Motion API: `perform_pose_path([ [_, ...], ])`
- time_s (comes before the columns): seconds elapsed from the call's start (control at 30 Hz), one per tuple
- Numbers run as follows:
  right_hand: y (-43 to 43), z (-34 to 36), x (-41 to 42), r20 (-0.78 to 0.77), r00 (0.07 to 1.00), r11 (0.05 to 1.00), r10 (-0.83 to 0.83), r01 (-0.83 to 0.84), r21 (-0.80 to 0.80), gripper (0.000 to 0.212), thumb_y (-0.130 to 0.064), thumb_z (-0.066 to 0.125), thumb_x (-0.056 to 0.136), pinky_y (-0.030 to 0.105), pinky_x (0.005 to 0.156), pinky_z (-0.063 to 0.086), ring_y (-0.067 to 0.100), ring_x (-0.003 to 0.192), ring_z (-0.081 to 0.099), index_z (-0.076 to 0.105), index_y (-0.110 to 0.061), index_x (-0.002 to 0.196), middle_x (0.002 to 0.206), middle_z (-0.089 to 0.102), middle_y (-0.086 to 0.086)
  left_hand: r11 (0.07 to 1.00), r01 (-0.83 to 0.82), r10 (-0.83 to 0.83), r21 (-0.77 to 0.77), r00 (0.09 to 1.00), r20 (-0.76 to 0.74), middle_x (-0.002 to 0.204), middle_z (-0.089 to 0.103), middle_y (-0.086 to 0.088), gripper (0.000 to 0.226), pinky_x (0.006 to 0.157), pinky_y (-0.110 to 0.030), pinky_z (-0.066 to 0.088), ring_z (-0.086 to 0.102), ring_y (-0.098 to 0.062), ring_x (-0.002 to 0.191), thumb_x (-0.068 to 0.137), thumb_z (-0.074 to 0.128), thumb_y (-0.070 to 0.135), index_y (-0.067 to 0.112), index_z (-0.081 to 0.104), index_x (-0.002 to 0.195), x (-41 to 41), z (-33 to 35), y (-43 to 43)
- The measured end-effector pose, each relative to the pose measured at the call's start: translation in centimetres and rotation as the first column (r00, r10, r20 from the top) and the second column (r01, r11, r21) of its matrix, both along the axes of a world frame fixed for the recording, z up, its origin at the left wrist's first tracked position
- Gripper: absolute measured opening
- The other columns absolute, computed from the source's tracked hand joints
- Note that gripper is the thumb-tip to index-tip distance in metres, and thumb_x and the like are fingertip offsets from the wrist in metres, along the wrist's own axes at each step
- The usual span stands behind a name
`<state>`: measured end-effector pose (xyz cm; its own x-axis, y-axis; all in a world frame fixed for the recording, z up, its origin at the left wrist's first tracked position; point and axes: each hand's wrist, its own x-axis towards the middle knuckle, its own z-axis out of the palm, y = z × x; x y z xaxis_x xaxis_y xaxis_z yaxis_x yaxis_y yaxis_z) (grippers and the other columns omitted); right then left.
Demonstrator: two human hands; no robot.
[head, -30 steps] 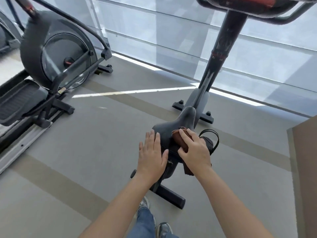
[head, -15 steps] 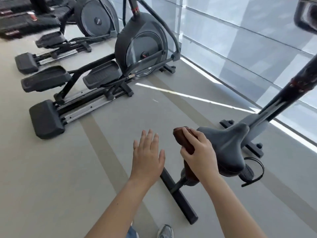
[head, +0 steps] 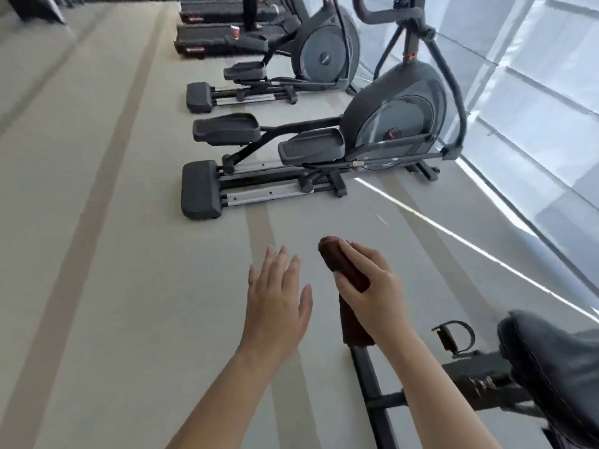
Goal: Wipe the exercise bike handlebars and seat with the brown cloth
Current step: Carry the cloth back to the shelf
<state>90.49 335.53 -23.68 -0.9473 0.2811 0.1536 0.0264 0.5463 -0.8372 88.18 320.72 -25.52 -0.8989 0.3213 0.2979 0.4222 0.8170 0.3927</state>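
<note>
Seat (head: 551, 361) lies right of the cloth (head: 340, 264), apart.
I note the right hand (head: 366, 286) gripping the cloth, nearer the seat; left hand (head: 275, 299) spread wide, empty.

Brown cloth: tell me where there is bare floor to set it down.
Bare floor spreads left of the left hand, and between the hands and the nearest elliptical. Crowded: lower right, where the bike's base bar, frame and seat cluster near the right hand holding the brown cloth.

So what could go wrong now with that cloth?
The brown cloth is only bunched in the right hand, with a tail hanging down, so it might slip or snag on the pedal strap. The seat sits at the view's edge, so spots might get missed.
</note>
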Motion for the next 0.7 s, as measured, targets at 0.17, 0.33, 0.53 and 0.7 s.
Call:
perform_pose_path([
  [0.17,-11.8,0.9,-4.7,-0.021,0.986,0.985,0.167,-0.168,-0.026,0.045,-0.012,0.064,0.081,0.026,0.092,0.046,0.004,0.108,0.054,0.058,-0.031,0.120,0.120,0.054,-0.016,0.982,-0.190,0.188,-0.020,0.979,-0.076,0.127,0.054,-0.021,0.038,0.095,-0.059,0.036,0.044,-0.040,0.123,0.090,0.044,0.022,-0.001,0.056,0.118,-2.2,1.2,-11.6],
  [0.33,-23.8,1.1,-9.0,-0.026,0.958,0.958,0.286,-0.287,-0.021,0.044,-0.011,0.064,0.080,0.016,0.087,0.043,0.002,0.105,0.054,0.059,-0.032,0.118,0.119,0.056,-0.017,0.942,-0.335,0.334,-0.010,0.939,-0.084,0.125,0.057,-0.020,0.035,0.096,-0.058,0.035,0.044,-0.039,0.123,0.085,0.054,0.016,0.000,0.058,0.115,-4.4,1.6,-24.4],
  [0.53,-36.0,1.0,-13.6,-0.014,0.900,0.899,0.435,-0.435,-0.045,0.044,-0.011,0.063,0.080,0.003,0.084,0.038,-0.004,0.103,0.053,0.059,-0.035,0.118,0.120,0.056,-0.019,0.870,-0.491,0.488,-0.043,0.870,-0.069,0.124,0.057,-0.019,0.035,0.096,-0.060,0.034,0.045,-0.039,0.122,0.082,0.062,0.015,0.001,0.059,0.114,-6.6,0.9,-36.3],
  [0.7,-42.7,0.4,-17.9,0.028,0.841,0.841,0.540,-0.538,-0.052,0.043,-0.012,0.064,0.080,-0.001,0.083,0.035,-0.007,0.102,0.051,0.060,-0.032,0.117,0.119,0.057,-0.016,0.815,-0.580,0.578,-0.009,0.813,-0.063,0.120,0.060,-0.017,0.034,0.094,-0.059,0.036,0.049,-0.038,0.119,0.083,0.053,0.019,0.001,0.061,0.111,-9.6,-0.2,-42.1],
])
